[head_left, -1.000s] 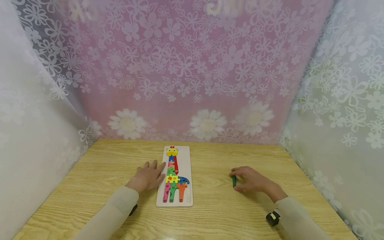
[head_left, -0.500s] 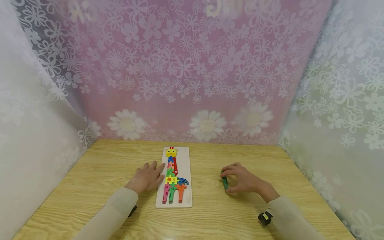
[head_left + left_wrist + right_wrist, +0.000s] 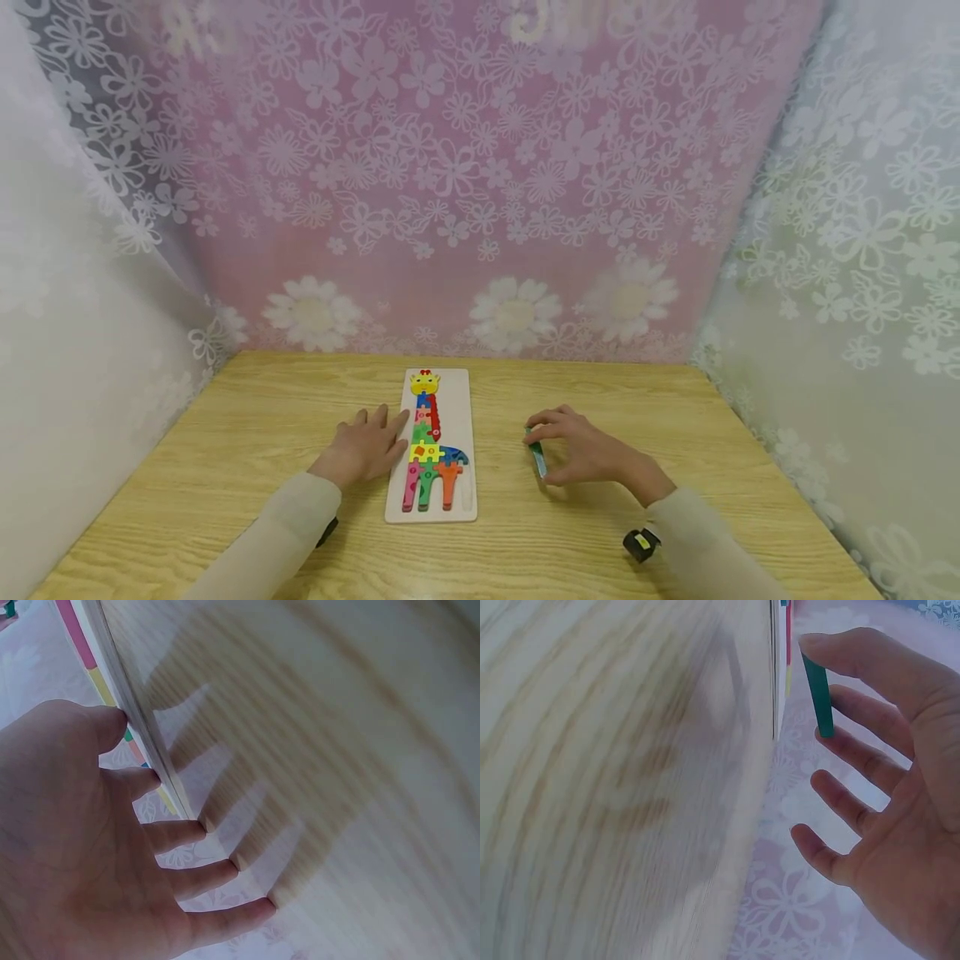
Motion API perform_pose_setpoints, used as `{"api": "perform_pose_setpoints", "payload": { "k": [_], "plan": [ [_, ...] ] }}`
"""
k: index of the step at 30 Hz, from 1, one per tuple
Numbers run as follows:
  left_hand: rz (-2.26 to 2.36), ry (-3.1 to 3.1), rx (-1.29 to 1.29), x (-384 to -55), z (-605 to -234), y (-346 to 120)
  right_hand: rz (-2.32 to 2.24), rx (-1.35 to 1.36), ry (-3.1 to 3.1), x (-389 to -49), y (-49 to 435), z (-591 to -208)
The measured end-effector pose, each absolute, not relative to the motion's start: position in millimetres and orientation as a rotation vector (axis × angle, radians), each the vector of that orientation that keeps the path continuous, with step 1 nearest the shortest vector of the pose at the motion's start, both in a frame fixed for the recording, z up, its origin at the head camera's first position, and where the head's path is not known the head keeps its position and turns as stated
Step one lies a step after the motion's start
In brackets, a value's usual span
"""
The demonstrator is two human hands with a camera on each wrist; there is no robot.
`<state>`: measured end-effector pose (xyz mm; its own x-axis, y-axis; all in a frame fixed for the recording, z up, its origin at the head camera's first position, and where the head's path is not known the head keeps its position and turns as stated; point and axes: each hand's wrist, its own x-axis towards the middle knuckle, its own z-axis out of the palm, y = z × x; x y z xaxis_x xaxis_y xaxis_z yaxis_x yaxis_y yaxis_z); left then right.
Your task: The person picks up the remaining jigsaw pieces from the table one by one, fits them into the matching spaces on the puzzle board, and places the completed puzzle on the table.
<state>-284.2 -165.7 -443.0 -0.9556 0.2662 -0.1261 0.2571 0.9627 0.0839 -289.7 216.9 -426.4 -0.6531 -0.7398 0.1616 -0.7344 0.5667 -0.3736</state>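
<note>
A white puzzle board lies on the table with a colourful giraffe puzzle set in it. A pale leg-shaped recess shows at its lower right. Spread fingers of my left hand rest on the table along the board's left edge, the thumb and forefinger beside that edge. To the right of the board, my right hand pinches a slim green puzzle piece between thumb and fingers. In the right wrist view the green puzzle piece appears edge-on, held off the table; the other two fingers are apart from it.
The wooden table extends around the board on all sides. Pink floral cloth hangs behind it, and pale floral curtains stand at both sides. A small black camera is at the right wrist.
My right hand has moved left toward the board, carrying the green puzzle piece. The left hand and board stay together, shifting only slightly in view.
</note>
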Motion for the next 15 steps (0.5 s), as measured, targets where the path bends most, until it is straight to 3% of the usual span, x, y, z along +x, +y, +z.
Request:
{"api": "perform_pose_setpoints", "payload": {
  "k": [15],
  "plan": [
    [0.125,2.985,0.409,-281,-443,-165,-0.635,-1.323,2.745,-283,205,-423]
  ]
}}
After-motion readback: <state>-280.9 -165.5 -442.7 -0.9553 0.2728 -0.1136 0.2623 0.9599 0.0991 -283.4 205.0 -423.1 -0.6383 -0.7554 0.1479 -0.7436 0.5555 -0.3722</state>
